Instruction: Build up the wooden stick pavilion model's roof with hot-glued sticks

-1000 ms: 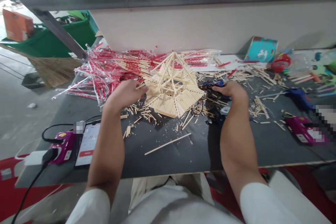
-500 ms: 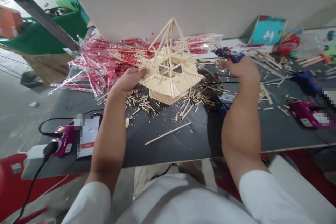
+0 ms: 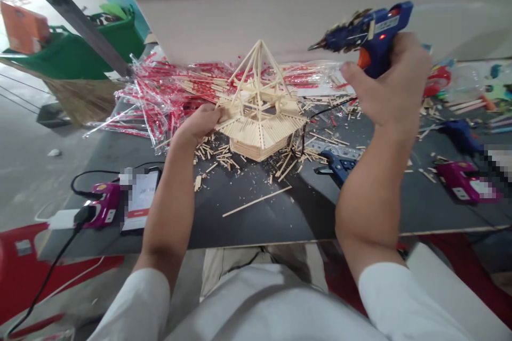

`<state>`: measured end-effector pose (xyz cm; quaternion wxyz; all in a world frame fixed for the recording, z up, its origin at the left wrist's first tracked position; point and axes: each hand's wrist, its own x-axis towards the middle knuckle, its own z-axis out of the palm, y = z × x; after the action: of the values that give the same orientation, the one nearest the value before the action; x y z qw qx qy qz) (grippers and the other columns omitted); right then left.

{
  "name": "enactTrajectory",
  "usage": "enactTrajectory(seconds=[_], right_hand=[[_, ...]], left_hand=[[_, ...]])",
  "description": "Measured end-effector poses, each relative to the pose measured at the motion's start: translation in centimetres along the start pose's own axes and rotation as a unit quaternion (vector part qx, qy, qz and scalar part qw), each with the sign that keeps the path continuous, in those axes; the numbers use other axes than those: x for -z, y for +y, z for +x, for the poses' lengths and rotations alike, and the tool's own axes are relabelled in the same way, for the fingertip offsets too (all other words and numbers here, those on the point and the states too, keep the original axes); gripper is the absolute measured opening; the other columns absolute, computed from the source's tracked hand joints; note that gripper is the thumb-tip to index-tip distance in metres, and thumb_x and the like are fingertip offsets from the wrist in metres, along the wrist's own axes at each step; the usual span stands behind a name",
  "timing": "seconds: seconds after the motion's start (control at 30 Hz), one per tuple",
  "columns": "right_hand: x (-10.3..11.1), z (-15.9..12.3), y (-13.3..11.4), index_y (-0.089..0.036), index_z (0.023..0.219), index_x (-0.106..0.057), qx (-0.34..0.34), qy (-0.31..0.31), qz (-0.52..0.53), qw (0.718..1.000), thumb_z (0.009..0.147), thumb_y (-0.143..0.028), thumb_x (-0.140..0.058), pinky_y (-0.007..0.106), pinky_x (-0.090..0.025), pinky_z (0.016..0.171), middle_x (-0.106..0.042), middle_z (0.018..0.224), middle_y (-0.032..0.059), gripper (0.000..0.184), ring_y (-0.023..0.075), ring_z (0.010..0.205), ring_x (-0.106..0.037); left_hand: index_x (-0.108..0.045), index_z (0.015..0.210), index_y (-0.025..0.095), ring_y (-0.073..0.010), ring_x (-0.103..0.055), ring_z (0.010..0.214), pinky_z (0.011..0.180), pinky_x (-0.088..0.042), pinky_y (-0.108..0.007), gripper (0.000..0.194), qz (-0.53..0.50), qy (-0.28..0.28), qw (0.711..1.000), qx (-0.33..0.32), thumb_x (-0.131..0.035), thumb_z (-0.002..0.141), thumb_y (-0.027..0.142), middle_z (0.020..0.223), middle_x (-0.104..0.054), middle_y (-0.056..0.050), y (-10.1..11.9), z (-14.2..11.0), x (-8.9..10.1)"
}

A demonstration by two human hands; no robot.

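Note:
A pavilion-like model made of thin wooden sticks (image 3: pixel 262 130) stands over the middle of the dark table, with a flared lower roof and a peaked frame of bare sticks on top. My left hand (image 3: pixel 203 122) grips its left roof edge, thumb on top. Raised to the right of the model, my right hand (image 3: pixel 394 82) is wrapped round a blue hot glue gun (image 3: pixel 372 37). The gun's nozzle points left, apart from the model, and a small red light glows on its body. One long loose stick (image 3: pixel 256 202) lies in front of the model.
Blue cutters (image 3: pixel 340 167) lie right of the model among scattered stick offcuts (image 3: pixel 218 154). Red-and-clear plastic packets (image 3: pixel 148 96) cover the back left. A phone (image 3: pixel 141 200) and a purple power adapter (image 3: pixel 104 205) sit front left; another purple adapter (image 3: pixel 464 181) is at right.
My right hand has lifted the glue gun up from low behind the right of the table, uncovering the cutters. My left hand keeps its hold on the stick model.

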<state>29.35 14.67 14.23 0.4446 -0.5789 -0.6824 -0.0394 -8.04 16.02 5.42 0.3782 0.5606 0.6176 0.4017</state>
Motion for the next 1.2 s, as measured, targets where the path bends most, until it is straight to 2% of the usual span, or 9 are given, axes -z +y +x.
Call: enactTrajectory(seconds=[0.1, 0.17, 0.37, 0.43, 0.5, 0.6, 0.7, 1.0, 1.2], right_hand=[[0.3, -0.4, -2.3, -0.018, 0.119, -0.066, 0.029, -0.027, -0.027, 0.999, 0.09, -0.039, -0.075, 0.033, -0.052, 0.084, -0.075, 0.109, 0.0105, 0.036, 0.0225, 0.092, -0.068], [0.5, -0.7, -3.6, -0.019, 0.119, -0.066, 0.043, -0.048, -0.033, 0.997, 0.093, -0.042, -0.071, 0.034, -0.052, 0.085, -0.075, 0.106, 0.0111, 0.035, 0.0232, 0.09, -0.067], [0.7, -1.0, -5.0, -0.024, 0.122, -0.063, 0.045, -0.11, -0.028, 0.992, 0.096, -0.039, -0.062, 0.044, -0.052, 0.097, -0.07, 0.117, 0.0149, 0.03, 0.0329, 0.11, -0.065], [0.5, -1.0, -4.9, -0.025, 0.121, -0.063, 0.049, -0.128, -0.029, 0.99, 0.096, -0.04, -0.062, 0.046, -0.052, 0.1, -0.069, 0.12, 0.0156, 0.03, 0.0355, 0.117, -0.064], [0.0, -1.0, -4.8, -0.025, 0.121, -0.063, 0.068, -0.116, -0.03, 0.991, 0.095, -0.041, -0.062, 0.047, -0.052, 0.1, -0.07, 0.12, 0.0153, 0.031, 0.0365, 0.118, -0.064], [-0.8, -1.0, -4.5, -0.025, 0.118, -0.064, 0.106, -0.093, -0.018, 0.99, 0.093, -0.039, -0.064, 0.048, -0.053, 0.096, -0.072, 0.115, 0.014, 0.029, 0.0363, 0.112, -0.067], [-1.1, -1.0, -4.3, -0.026, 0.115, -0.065, 0.131, -0.095, -0.006, 0.987, 0.093, -0.037, -0.065, 0.046, -0.054, 0.093, -0.073, 0.109, 0.0128, 0.025, 0.0346, 0.106, -0.069], [-1.0, -0.9, -4.4, -0.027, 0.111, -0.065, 0.144, -0.101, -0.017, 0.984, 0.094, -0.036, -0.065, 0.044, -0.054, 0.091, -0.073, 0.106, 0.012, 0.019, 0.0336, 0.102, -0.069], [-1.0, -0.8, -4.5, -0.027, 0.109, -0.066, 0.143, -0.096, 0.001, 0.985, 0.089, -0.028, -0.07, 0.044, -0.054, 0.09, -0.074, 0.103, 0.0106, 0.021, 0.0336, 0.103, -0.07]], left_hand=[[-0.047, 0.056, 0.02, -0.0087, -0.03, 0.044, 0.05, -0.021, -0.025, 0.042, 0.058, -0.043, 0.997, 0.019, -0.069, 0.09, 0.033, 0.05, -0.036, 0.002, 0.2, -0.2, 0.2], [-0.046, 0.057, 0.021, -0.0102, -0.03, 0.047, 0.052, -0.019, -0.027, 0.041, 0.091, -0.042, 0.995, 0.009, -0.064, 0.092, 0.034, 0.051, -0.036, 0.002, 0.4, -0.4, 0.3], [-0.045, 0.057, 0.021, -0.012, -0.033, 0.054, 0.057, -0.017, -0.032, 0.041, 0.187, -0.008, 0.982, -0.038, -0.071, 0.086, 0.03, 0.055, -0.04, 0.001, 2.6, -1.8, 1.4], [-0.039, 0.057, 0.022, -0.0121, -0.03, 0.054, 0.059, -0.018, -0.033, 0.045, 0.237, 0.0, 0.969, -0.07, -0.065, 0.092, 0.033, 0.054, -0.035, 0.002, 3.8, -2.7, 2.1], [-0.039, 0.063, 0.022, -0.0132, -0.032, 0.056, 0.06, -0.02, -0.034, 0.042, 0.257, 0.033, 0.962, -0.092, -0.059, 0.097, 0.037, 0.058, -0.037, 0.002, 4.9, -3.6, 2.9], [-0.055, 0.081, 0.021, -0.0181, -0.047, 0.069, 0.066, -0.032, -0.035, 0.027, 0.257, 0.056, 0.956, -0.128, -0.049, 0.104, 0.035, 0.076, -0.055, -0.004, 6.3, -4.9, 3.7], [-0.062, 0.094, 0.021, -0.0205, -0.053, 0.076, 0.073, -0.039, -0.036, 0.027, 0.229, 0.064, 0.959, -0.152, -0.043, 0.107, 0.036, 0.087, -0.061, -0.006, 7.4, -6.1, 4.0], [-0.07, 0.095, 0.023, -0.0172, -0.046, 0.063, 0.062, -0.032, -0.034, 0.023, 0.218, 0.043, 0.959, -0.177, -0.05, 0.104, 0.03, 0.067, -0.05, -0.002, 8.7, -7.6, 3.7], [-0.073, 0.099, 0.02, -0.0166, -0.051, 0.066, 0.064, -0.035, -0.033, 0.026, 0.234, 0.024, 0.956, -0.177, -0.048, 0.103, 0.026, 0.068, -0.055, -0.001, 9.3, -8.0, 3.1]])
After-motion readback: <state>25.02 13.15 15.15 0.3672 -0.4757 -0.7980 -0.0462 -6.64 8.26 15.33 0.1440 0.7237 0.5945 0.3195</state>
